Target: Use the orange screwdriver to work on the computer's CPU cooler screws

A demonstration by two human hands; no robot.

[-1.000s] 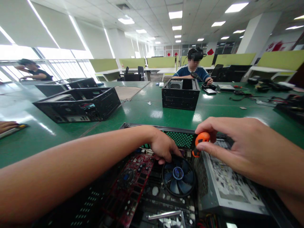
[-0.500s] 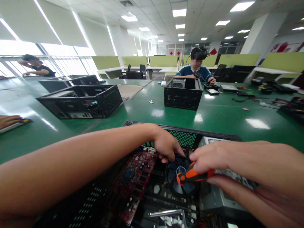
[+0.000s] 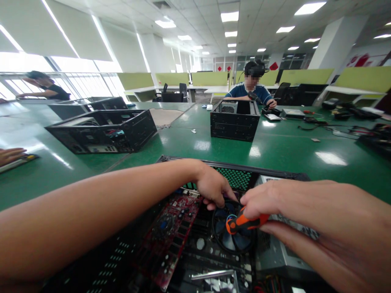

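Observation:
An open black computer case (image 3: 265, 170) lies in front of me with its inside facing up. Over the round black CPU cooler fan (image 3: 220, 234), my right hand (image 3: 271, 199) is closed around an orange-and-black screwdriver (image 3: 244, 223). Its handle slants across the fan, and its tip is hidden. My left hand (image 3: 214, 188) has its bent fingers at the fan's upper rim, partly out of sight. Left of the fan sits a red circuit board (image 3: 174, 228) with a small fan on it. A metal power supply (image 3: 284, 248) lies under my right hand.
Two more cases, one tilted black case (image 3: 104, 134) and one upright case (image 3: 233, 126), stand on the green table (image 3: 171, 150). A person (image 3: 249, 87) works across from me. Cables (image 3: 366, 129) lie to the right. Another person's hand (image 3: 10, 154) rests at the left edge.
My right hand and the screwdriver have shifted slightly left, with the handle turned a little. My left hand stays at the fan's rim.

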